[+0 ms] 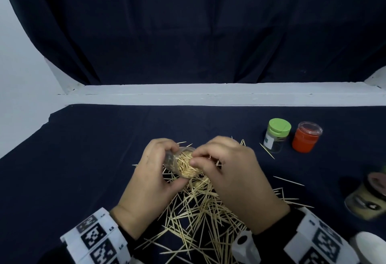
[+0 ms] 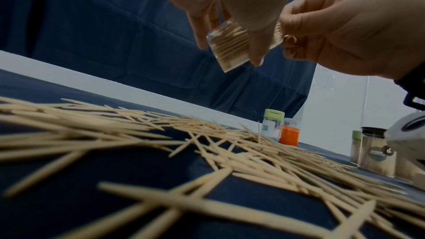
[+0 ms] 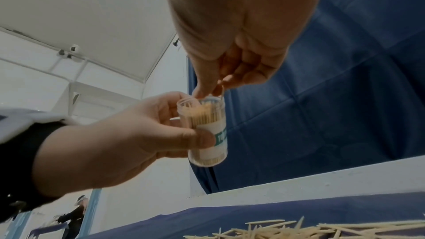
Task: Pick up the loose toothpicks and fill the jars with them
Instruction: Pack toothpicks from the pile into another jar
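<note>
We've got the clear jar [image 1: 183, 164] lifted off the cloth in our left hand [image 1: 152, 178], thumb and fingers curled round its wall; it's tilted, open mouth toward our right hand [image 1: 231, 178], and already packed w/ toothpicks nearly to the rim. Right-hand fingertips [image 3: 202, 92] are pinched together right at the mouth, holding what looks like a thin toothpick or two — exact count we can't tell.

The loose toothpicks [image 1: 200, 207] lie in a heap directly under and behind both hands, spreading toward the near edge of the dark blue cloth [image 1: 83, 159]; a few strays sit off to the right.

Right side is busier: green-lidded jar [image 1: 276, 135] and orange jar [image 1: 307, 137] stand just beside each other, well apart from the hands, & a jar w/ a dark lid [image 1: 367, 197] stands near the right edge, blurred. Left half of the cloth is open room — out to the left edge and back to the white ledge [image 1: 208, 94] at the far side.
</note>
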Available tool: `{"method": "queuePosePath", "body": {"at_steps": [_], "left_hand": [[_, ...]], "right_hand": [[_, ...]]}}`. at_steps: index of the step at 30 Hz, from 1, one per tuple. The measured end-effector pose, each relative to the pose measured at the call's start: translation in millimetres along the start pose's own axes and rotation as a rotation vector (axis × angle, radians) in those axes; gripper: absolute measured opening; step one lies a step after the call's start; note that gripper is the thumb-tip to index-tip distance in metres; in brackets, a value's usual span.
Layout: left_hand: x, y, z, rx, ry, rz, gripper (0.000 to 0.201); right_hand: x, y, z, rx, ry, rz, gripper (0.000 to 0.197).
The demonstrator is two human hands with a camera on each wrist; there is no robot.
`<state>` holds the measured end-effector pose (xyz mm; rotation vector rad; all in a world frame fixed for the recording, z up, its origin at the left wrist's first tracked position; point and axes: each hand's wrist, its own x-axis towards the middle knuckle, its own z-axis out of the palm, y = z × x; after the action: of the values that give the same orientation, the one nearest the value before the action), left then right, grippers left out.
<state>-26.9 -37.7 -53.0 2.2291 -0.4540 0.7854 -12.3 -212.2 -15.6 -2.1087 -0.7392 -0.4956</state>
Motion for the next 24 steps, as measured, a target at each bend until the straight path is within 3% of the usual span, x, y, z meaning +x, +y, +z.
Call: {"method": "queuePosePath", "body": {"at_steps": [3, 5, 8, 12, 17, 21, 24], "left_hand": [[0.1, 0.8, 1.4, 0.010, -0.003, 0.025, 0.065], [0.3, 0.4, 0.4, -0.001, 0.004, 0.011, 0.059], [1.5, 0.0, -2.5, 0.005, 0.026, -0.001, 0.053], [1.2, -0.9, -1.6, 0.017, 0.039, 0.003, 0.059], [2.3, 3.5, -1.4, -0.013, 0.032, 0.039, 0.044], [2.1, 2.1, -1.6, 0.002, 0.045, 0.029, 0.051], [0.9, -1.4, 0.3, 0.024, 0.034, 0.028, 0.066]], "right_hand": [[-2.4, -5.2, 4.7, -0.091, -0.037, -0.146, 0.021], [-4.9, -5.3, 4.7, -0.015, -0.065, -0.162, 0.035], [-4.0, -2.6, -0.3, 0.117, 0.008, -0.066, 0.022], [1.3, -0.6, -1.7, 0.020, 0.104, -0.036, 0.009], [-1.1, -6.1, 6.7, -0.096, -0.073, -0.214, 0.015], [-3.3, -7.1, 1.5, -0.004, -0.013, -0.007, 0.020], [-3.5, -8.3, 3.6, -0.226, 0.044, -0.056, 0.022]]}}
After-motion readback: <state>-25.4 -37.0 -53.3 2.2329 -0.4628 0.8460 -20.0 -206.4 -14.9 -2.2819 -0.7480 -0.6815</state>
